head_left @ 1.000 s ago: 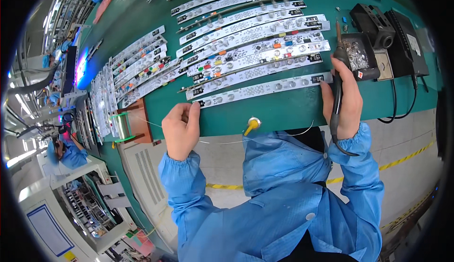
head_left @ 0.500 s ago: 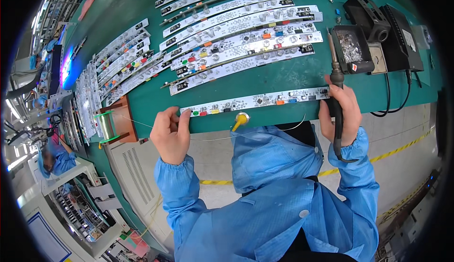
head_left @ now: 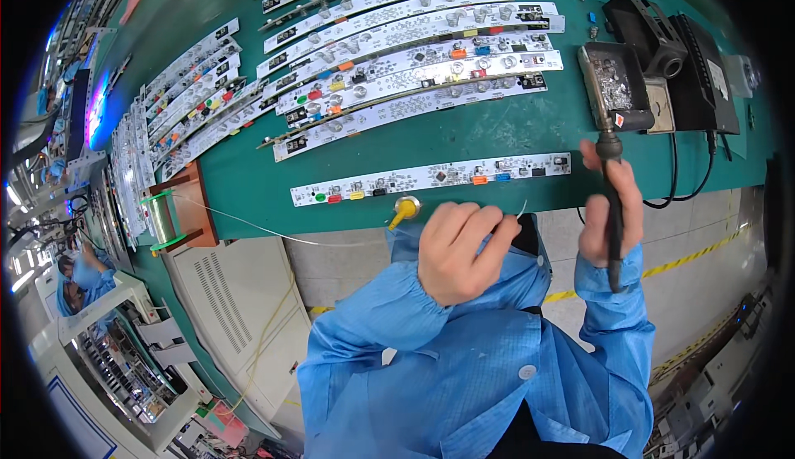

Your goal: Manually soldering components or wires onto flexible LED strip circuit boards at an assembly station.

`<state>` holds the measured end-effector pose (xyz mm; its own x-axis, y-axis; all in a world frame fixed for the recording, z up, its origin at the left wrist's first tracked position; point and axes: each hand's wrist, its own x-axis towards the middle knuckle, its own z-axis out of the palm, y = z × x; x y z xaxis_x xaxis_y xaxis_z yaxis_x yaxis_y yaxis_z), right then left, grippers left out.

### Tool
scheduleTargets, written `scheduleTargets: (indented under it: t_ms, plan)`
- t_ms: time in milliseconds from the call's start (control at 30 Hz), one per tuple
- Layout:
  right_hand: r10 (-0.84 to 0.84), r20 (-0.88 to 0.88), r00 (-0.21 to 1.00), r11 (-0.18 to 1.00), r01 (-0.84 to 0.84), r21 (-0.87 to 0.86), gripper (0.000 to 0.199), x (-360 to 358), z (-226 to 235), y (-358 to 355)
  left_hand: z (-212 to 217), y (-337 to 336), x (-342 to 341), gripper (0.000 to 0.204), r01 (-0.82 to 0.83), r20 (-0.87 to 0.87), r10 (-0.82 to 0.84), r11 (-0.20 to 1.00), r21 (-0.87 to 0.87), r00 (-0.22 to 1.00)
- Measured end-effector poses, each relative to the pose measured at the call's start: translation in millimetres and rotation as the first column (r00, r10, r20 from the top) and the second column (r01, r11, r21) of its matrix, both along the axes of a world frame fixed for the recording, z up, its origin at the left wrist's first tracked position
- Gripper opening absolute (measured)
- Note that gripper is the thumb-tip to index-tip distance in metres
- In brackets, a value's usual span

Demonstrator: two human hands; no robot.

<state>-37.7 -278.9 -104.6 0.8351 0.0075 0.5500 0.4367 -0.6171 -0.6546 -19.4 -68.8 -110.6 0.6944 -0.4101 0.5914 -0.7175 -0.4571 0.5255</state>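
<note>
step: soldering prepared | left hand (head_left: 457,252) pinched on wire (head_left: 273,231) | right hand (head_left: 610,210) closed around iron (head_left: 612,210) | next: both brought to board (head_left: 431,179)

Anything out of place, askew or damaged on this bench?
Nothing damaged or spilled. One long white circuit strip lies alone near the table's front edge, apart from the fanned rows behind. The left hand pinches thin solder wire running from the spool; the right hand grips a soldering iron, tip up.
</note>
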Motion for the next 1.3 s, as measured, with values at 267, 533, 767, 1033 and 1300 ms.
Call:
scheduleTargets:
  t_ms: [267, 533, 767, 1033, 1300]
  plan:
    - [0.040, -0.355, 0.934, 0.842, 0.160, 0.515, 0.029, 0.1, 38.9, -22.6, 14.6, -0.1, 0.5, 0.019, -0.054, -0.295, -0.012, 0.975, -0.214, 0.955]
    - [0.156, -0.506, 0.849, 0.841, 0.155, 0.518, 0.016, 25.6, 49.9, -36.5, 21.8, -14.5, 12.6, 0.012, -0.145, -0.360, 0.073, 0.973, -0.177, 0.930]
    - [0.205, -0.558, 0.804, 0.869, 0.112, 0.481, 0.017, 33.9, 48.1, -39.5, 14.6, -21.2, 18.9, 0.011, -0.200, -0.405, 0.117, 0.965, -0.168, 0.907]
    - [0.246, -0.621, 0.744, 0.844, 0.150, 0.514, 0.019, 40.6, 51.3, -43.2, 16.4, -22.1, 18.9, 0.013, -0.209, -0.474, 0.092, 0.957, -0.201, 0.876]
    - [0.260, -0.684, 0.682, 0.837, 0.193, 0.511, 0.019, 46.9, 52.5, -46.2, 15.6, -22.0, 18.3, 0.011, -0.212, -0.503, 0.095, 0.960, -0.181, 0.859]
